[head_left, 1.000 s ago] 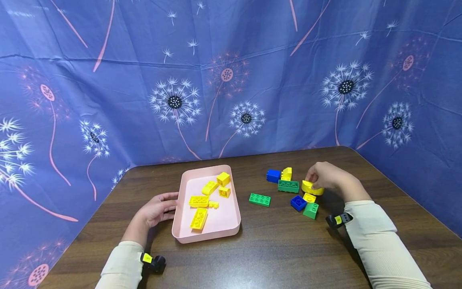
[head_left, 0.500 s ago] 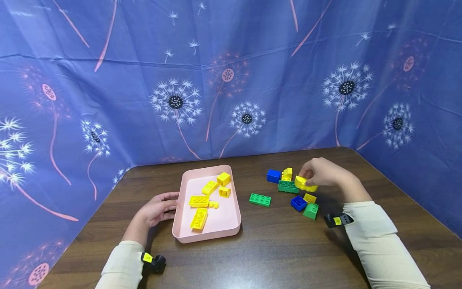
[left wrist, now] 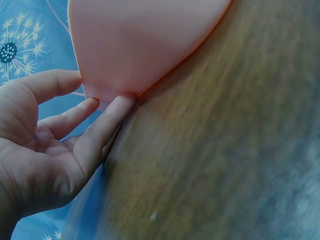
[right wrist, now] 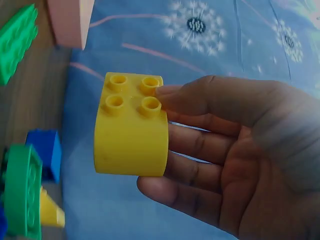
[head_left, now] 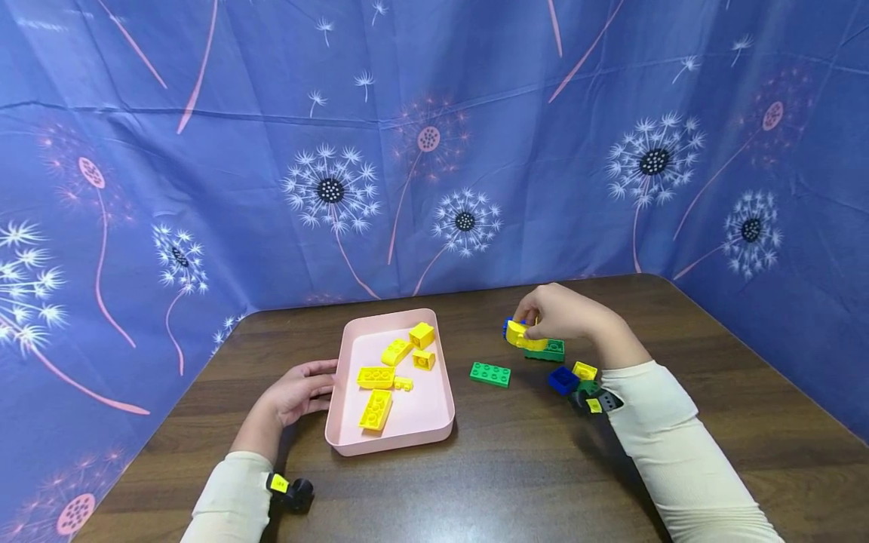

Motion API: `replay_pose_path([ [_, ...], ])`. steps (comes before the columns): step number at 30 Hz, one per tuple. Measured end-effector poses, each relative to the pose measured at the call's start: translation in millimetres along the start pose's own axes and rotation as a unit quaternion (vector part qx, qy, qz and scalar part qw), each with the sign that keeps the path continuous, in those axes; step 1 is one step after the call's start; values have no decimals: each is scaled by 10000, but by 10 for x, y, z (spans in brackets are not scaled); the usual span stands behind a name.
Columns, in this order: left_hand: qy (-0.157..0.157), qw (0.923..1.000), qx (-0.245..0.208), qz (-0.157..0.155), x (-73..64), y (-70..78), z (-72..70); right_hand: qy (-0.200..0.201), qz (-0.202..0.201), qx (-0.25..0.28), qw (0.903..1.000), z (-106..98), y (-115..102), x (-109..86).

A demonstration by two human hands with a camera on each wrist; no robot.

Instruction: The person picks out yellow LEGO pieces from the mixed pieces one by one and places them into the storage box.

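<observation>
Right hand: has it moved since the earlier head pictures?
Yes: in the head view, the right hand has moved left, toward the unmoved pink tray, carrying a yellow block.

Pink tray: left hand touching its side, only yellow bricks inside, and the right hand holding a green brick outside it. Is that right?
Not quite: the held brick in the right hand is yellow, not green, as the right wrist view shows. The rest stands: the left hand touches the side of the pink tray, and only yellow bricks lie inside.
</observation>
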State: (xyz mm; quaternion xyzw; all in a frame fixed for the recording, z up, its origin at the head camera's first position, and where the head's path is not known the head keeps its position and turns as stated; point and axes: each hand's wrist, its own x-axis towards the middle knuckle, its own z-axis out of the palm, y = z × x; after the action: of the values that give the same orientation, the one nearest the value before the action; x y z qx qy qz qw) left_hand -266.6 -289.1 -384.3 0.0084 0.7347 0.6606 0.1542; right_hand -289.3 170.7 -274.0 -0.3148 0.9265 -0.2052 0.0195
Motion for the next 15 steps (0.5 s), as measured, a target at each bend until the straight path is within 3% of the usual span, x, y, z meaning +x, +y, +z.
replay_pose_path([
  [15,45,10000,60,-8,17,-5,-20,-193,-405,-82,9990,107,-478,444],
])
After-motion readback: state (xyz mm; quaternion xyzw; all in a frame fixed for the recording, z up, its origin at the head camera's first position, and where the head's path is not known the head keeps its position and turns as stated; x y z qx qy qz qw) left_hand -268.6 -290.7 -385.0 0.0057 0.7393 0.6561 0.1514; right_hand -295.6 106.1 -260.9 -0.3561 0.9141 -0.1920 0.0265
